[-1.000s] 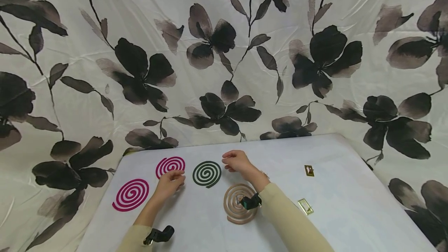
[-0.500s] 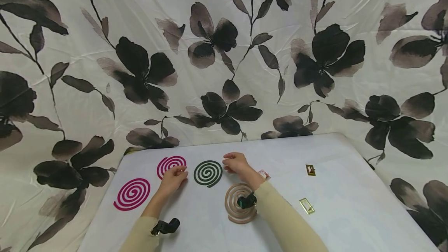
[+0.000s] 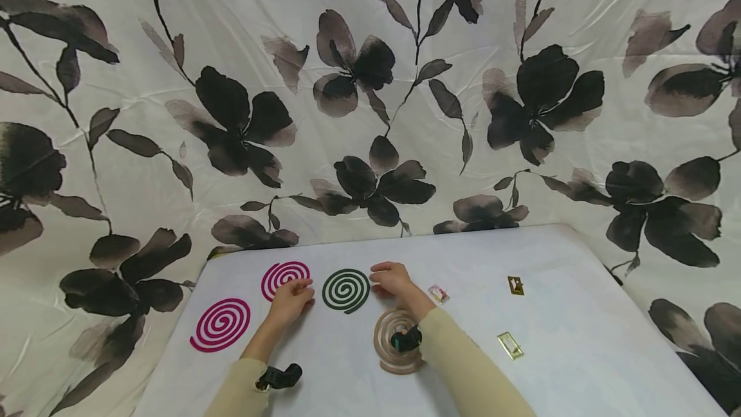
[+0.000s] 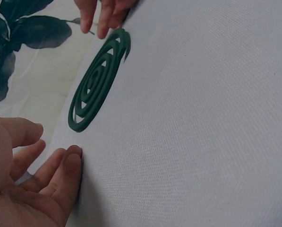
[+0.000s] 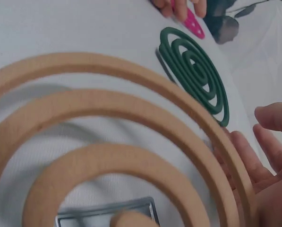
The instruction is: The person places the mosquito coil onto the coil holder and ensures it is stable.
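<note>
A green mosquito coil (image 3: 345, 291) lies flat on the white table between my two hands. My left hand (image 3: 291, 301) rests at its left side with loosely bent fingers, partly over a magenta coil (image 3: 268, 283). In the left wrist view the left fingers (image 4: 71, 170) touch the cloth, apart from the green coil. My right hand (image 3: 395, 280) lies to the right of the green coil, its fingertips close to the rim; contact is unclear. Below the right wrist sits a brown coil (image 3: 377, 340), raised over a metal stand (image 5: 103, 213) and partly hidden by the wrist camera.
Another magenta coil (image 3: 221, 324) lies at the left. Small rectangular metal stands lie on the right: a pinkish-looking stand (image 3: 439, 294) beside my right forearm, a dark gold stand (image 3: 516, 286) and a pale gold stand (image 3: 511, 345). A flowered cloth (image 3: 370, 82) hangs behind.
My left hand has shifted slightly right, towards the green coil. The right forearm has swung a little left, uncovering the pinkish-looking stand. The coils stay in place.
</note>
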A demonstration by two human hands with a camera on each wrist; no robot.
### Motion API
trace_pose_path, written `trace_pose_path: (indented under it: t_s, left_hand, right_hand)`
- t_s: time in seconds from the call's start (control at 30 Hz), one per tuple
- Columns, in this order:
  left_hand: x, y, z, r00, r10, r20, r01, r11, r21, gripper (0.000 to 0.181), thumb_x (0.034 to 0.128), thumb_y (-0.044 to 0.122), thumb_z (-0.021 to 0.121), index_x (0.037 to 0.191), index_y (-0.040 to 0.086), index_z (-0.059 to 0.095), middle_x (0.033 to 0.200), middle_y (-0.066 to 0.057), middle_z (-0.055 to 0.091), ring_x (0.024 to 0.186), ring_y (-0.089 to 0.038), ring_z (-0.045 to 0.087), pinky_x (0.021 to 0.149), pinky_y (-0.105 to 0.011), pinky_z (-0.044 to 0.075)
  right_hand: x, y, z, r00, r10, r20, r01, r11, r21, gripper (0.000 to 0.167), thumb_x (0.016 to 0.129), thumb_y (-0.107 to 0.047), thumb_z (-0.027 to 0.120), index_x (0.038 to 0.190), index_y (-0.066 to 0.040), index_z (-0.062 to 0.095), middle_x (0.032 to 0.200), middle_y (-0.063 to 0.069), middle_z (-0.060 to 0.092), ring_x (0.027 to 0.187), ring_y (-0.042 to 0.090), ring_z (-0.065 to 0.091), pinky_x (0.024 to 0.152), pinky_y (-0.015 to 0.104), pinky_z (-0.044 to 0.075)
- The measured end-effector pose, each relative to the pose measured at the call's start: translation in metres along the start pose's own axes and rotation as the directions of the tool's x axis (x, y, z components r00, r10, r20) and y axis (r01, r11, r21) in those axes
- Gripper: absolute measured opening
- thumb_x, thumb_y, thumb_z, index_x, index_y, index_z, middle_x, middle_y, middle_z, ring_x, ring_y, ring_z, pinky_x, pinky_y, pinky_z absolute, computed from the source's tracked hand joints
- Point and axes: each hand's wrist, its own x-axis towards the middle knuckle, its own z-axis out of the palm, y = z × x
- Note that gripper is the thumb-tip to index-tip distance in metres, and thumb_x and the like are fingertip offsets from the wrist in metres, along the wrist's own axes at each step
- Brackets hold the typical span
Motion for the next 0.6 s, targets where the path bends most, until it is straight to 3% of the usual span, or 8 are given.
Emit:
trace_pose_path:
  t_s: [0.23,0.6]
  left_hand:
    - [0.001,-0.003,0.002,1.000,-0.005,0.025,0.006,0.999,-0.046,0.040,0.0936,0.007,0.061,0.131,-0.006,0.054,0.104,-0.021,0.068,0.082,-0.020,0.066,0.071,-0.030,0.056]
    - [-0.001,-0.003,0.017,0.998,0.055,-0.040,-0.055,0.998,-0.011,0.029,0.0898,0.001,0.064,0.117,-0.011,0.063,0.094,-0.017,0.068,0.077,-0.015,0.064,0.066,-0.025,0.055]
  right_hand:
    - [0.000,-0.001,0.006,1.000,-0.006,-0.009,0.006,1.000,-0.013,0.031,0.090,-0.007,0.064,0.119,0.004,0.063,0.100,0.012,0.066,0.086,0.028,0.069,0.070,0.033,0.055]
    - [-0.002,-0.001,0.008,1.000,0.014,-0.019,-0.014,1.000,-0.017,0.029,0.090,-0.005,0.064,0.117,0.004,0.063,0.098,0.012,0.065,0.084,0.025,0.068,0.071,0.033,0.055]
